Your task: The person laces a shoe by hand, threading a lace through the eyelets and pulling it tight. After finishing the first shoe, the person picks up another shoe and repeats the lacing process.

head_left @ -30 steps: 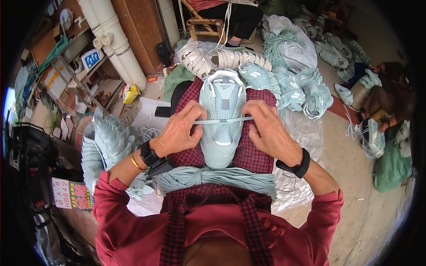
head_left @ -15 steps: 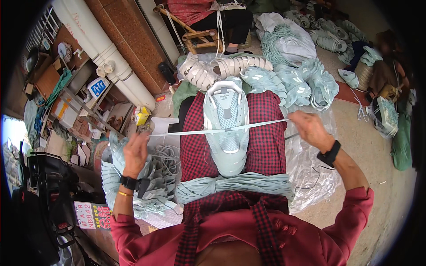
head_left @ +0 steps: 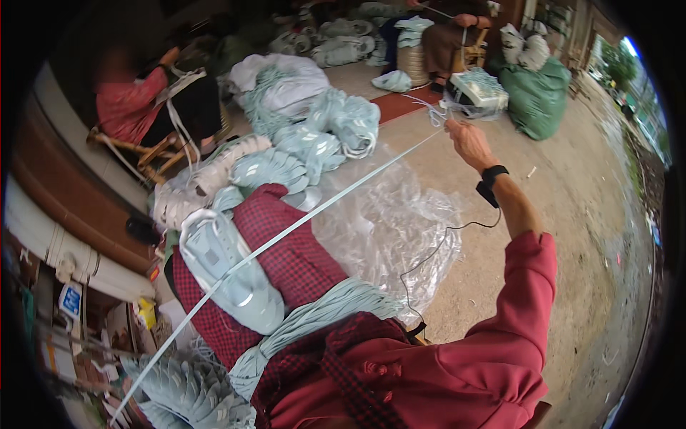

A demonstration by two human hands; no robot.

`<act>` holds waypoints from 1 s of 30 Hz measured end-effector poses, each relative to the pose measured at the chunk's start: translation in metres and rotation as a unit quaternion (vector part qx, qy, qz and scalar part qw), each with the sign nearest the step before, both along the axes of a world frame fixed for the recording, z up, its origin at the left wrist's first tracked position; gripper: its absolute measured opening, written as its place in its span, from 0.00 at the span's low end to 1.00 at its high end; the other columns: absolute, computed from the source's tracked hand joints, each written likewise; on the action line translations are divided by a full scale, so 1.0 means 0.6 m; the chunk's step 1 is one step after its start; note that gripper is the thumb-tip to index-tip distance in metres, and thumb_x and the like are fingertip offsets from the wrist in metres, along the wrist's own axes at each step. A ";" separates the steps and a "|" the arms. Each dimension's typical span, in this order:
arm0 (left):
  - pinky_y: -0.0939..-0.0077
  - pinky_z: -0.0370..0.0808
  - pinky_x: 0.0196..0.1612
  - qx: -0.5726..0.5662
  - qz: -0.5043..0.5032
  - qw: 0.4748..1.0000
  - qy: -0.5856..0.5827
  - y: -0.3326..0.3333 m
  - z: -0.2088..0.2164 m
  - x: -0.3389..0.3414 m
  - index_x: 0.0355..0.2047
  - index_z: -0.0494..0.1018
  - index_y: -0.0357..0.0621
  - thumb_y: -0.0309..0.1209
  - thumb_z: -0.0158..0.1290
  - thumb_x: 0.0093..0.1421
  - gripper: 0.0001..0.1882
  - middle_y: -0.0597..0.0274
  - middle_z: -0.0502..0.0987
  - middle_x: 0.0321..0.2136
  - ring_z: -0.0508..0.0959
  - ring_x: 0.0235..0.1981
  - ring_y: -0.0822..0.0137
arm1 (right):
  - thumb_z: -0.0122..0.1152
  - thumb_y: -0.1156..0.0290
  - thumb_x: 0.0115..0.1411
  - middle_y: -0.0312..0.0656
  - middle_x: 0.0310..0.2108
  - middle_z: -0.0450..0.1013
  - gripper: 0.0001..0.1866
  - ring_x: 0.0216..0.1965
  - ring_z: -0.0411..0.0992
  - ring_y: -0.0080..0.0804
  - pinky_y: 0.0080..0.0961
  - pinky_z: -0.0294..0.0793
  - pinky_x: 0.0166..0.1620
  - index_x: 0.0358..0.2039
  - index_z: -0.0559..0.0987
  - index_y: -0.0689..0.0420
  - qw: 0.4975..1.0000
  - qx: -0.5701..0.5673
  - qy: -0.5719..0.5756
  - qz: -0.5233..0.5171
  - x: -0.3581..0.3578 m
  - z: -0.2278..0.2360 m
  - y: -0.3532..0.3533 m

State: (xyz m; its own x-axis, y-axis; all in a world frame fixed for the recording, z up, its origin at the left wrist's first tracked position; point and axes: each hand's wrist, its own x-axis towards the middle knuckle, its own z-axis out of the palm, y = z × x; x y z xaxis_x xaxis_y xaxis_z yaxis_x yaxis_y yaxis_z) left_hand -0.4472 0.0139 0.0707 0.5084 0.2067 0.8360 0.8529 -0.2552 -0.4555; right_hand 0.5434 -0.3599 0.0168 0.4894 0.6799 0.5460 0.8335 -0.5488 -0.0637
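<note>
My right hand (head_left: 470, 145), its fingers pinched closed, holds one end of a pale blue flat shoelace (head_left: 350, 191) far out to the right. The lace runs taut and slanting down across a pale blue shoe upper (head_left: 250, 297) to the lower left rim. My left hand is out of view, so its grip on the other end is hidden. The shoe rests between my knees on a red and black checked cloth (head_left: 289, 247), its toe toward me. Across my lap lies a thick bundle of pale blue laces (head_left: 307, 325).
Stacked pale blue shoe uppers (head_left: 189, 386) sit at lower left, with more uppers (head_left: 311, 146) beyond my knees. Clear plastic sheeting (head_left: 400, 222) and a thin black cable (head_left: 454, 227) lie on the right. Another person (head_left: 128, 104) sits at far left; a green sack (head_left: 536, 100) stands far right.
My view has swung to the right. My hands have spread, drawing the lace out to both sides; the right arm stretches farther out and the left hand has left the picture.
</note>
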 end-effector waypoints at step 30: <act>0.84 0.75 0.40 -0.609 -0.510 0.433 -0.426 -0.030 -0.074 0.748 0.43 0.80 0.37 0.23 0.57 0.65 0.08 0.68 0.81 0.36 0.77 0.36 0.80 | 0.61 0.82 0.61 0.33 0.31 0.75 0.04 0.32 0.71 0.13 0.15 0.73 0.32 0.35 0.76 0.61 0.711 0.150 0.509 0.461 -0.535 0.000 0.431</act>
